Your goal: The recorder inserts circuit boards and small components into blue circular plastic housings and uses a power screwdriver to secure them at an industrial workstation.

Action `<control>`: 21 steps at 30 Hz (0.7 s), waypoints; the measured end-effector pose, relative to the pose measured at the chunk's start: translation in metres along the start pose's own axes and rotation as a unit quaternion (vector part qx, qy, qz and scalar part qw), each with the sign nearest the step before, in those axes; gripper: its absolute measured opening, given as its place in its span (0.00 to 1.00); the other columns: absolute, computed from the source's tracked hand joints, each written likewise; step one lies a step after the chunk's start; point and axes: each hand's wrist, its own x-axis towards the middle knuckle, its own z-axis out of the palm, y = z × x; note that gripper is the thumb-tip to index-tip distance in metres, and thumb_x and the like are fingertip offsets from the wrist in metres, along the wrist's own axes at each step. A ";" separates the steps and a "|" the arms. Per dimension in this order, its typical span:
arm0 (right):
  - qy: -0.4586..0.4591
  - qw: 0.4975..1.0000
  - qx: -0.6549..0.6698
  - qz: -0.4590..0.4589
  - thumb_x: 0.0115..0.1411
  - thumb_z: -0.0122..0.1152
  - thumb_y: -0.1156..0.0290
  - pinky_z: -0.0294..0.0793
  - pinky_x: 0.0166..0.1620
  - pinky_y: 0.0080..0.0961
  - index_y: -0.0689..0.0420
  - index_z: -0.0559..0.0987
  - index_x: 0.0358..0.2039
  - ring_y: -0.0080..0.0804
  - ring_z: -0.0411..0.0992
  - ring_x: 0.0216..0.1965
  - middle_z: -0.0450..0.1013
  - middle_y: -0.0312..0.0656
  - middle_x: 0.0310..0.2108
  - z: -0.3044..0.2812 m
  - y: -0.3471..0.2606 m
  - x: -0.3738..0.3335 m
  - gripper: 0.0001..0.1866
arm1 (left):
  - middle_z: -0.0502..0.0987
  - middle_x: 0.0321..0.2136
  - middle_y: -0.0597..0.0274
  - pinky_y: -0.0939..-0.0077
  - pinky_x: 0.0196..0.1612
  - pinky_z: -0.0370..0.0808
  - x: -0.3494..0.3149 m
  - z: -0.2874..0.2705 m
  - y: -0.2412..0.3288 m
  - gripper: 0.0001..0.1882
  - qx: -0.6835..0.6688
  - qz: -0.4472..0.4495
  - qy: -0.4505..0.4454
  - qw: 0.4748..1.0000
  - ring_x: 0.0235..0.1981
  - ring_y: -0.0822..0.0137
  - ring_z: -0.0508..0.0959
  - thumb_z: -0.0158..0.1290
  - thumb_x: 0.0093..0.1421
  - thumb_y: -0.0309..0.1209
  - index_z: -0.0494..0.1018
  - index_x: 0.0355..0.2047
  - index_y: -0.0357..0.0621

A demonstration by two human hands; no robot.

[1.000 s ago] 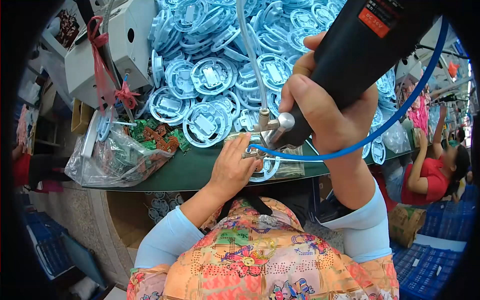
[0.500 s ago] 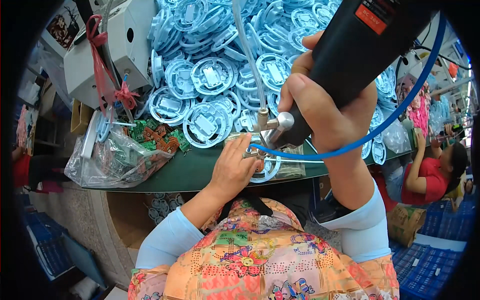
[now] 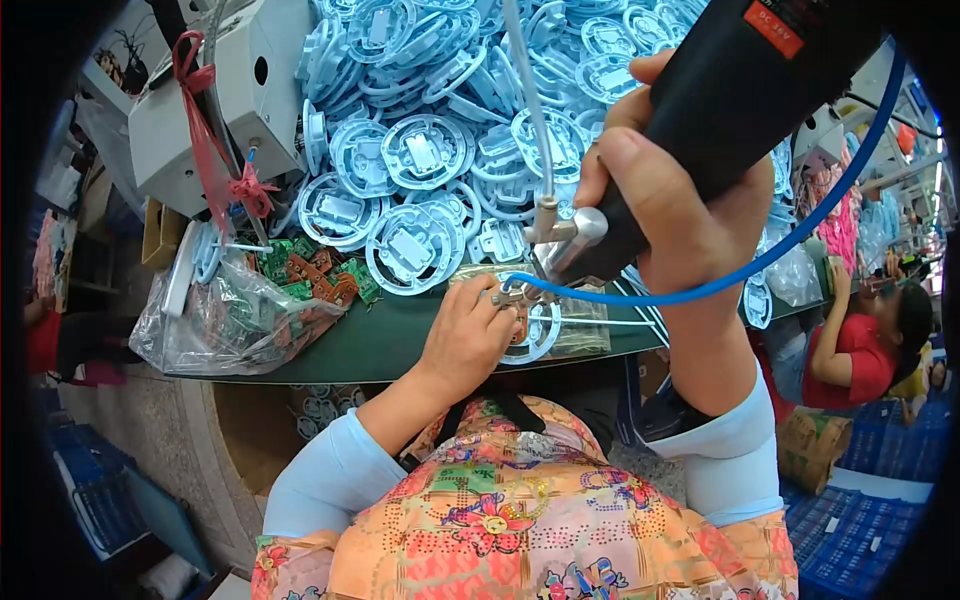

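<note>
My right hand [image 3: 690, 205] is wrapped round a thick black electric screwdriver [image 3: 720, 110], tilted with its metal head down to the left. A clear tube [image 3: 530, 90] and a blue air hose [image 3: 690, 298] join that head. Below the screwdriver's tip, at the table's near edge, lies a round pale blue plastic housing [image 3: 545, 345] with a brown circuit board [image 3: 519, 328] in it. My left hand [image 3: 465, 330] is closed on the housing's left side, its bent fingertips close to the tip. The tip and hose fitting hide part of the housing.
Many pale blue housings [image 3: 410, 150] are heaped across the back of the green table [image 3: 395, 345]. Green and brown circuit boards [image 3: 315, 275] spill from a clear plastic bag [image 3: 240, 320] at left. A white machine box [image 3: 215, 110] stands behind. At right sits a person in red [image 3: 850, 350].
My right hand and the screwdriver have shifted a little to the right, the clear tube with them. More of the brown board and housing shows. My left hand has barely moved.
</note>
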 end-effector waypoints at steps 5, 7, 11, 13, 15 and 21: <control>0.026 0.999 -0.028 -0.001 0.55 0.59 0.79 0.74 0.30 0.24 0.68 0.69 0.48 0.29 0.74 0.23 0.72 0.42 0.25 -0.004 -0.002 0.005 0.20 | 0.74 0.40 0.52 0.56 0.49 0.68 -0.002 0.004 -0.004 0.09 0.008 0.026 -0.010 1.000 0.48 0.51 0.72 0.59 0.51 0.27 0.72 0.31 0.38; 0.026 0.999 -0.022 -0.014 0.55 0.58 0.80 0.74 0.30 0.24 0.68 0.69 0.48 0.29 0.74 0.23 0.72 0.42 0.25 -0.005 0.005 0.007 0.19 | 0.74 0.41 0.52 0.56 0.49 0.68 -0.002 0.003 -0.004 0.09 0.003 0.024 -0.013 1.000 0.47 0.51 0.72 0.59 0.51 0.27 0.72 0.32 0.38; 0.026 0.998 -0.034 -0.041 0.55 0.58 0.80 0.73 0.30 0.24 0.68 0.69 0.48 0.29 0.74 0.23 0.72 0.42 0.25 -0.001 0.018 0.008 0.19 | 0.74 0.43 0.53 0.57 0.49 0.68 -0.001 0.002 -0.005 0.09 -0.013 0.020 -0.002 1.000 0.46 0.52 0.72 0.58 0.52 0.27 0.71 0.32 0.39; 0.022 0.998 -0.032 -0.043 0.55 0.59 0.80 0.73 0.31 0.23 0.68 0.69 0.48 0.29 0.74 0.23 0.72 0.42 0.24 -0.001 0.021 0.009 0.19 | 0.74 0.43 0.53 0.57 0.49 0.68 0.000 0.002 -0.004 0.09 -0.013 0.023 0.002 1.000 0.46 0.52 0.72 0.58 0.52 0.27 0.72 0.32 0.40; 0.012 0.999 -0.026 -0.044 0.55 0.59 0.80 0.73 0.30 0.23 0.68 0.69 0.48 0.28 0.74 0.23 0.73 0.42 0.24 -0.001 0.024 0.009 0.19 | 0.75 0.43 0.54 0.57 0.49 0.68 0.000 0.002 -0.004 0.09 -0.013 0.024 0.008 1.000 0.46 0.53 0.73 0.58 0.52 0.27 0.72 0.33 0.40; 0.016 0.999 -0.029 -0.038 0.56 0.58 0.80 0.73 0.30 0.23 0.68 0.69 0.47 0.27 0.74 0.23 0.72 0.42 0.24 -0.001 0.027 0.009 0.18 | 0.75 0.42 0.55 0.57 0.51 0.66 -0.003 0.003 -0.004 0.09 -0.008 0.013 0.012 1.000 0.47 0.54 0.73 0.58 0.52 0.26 0.73 0.33 0.40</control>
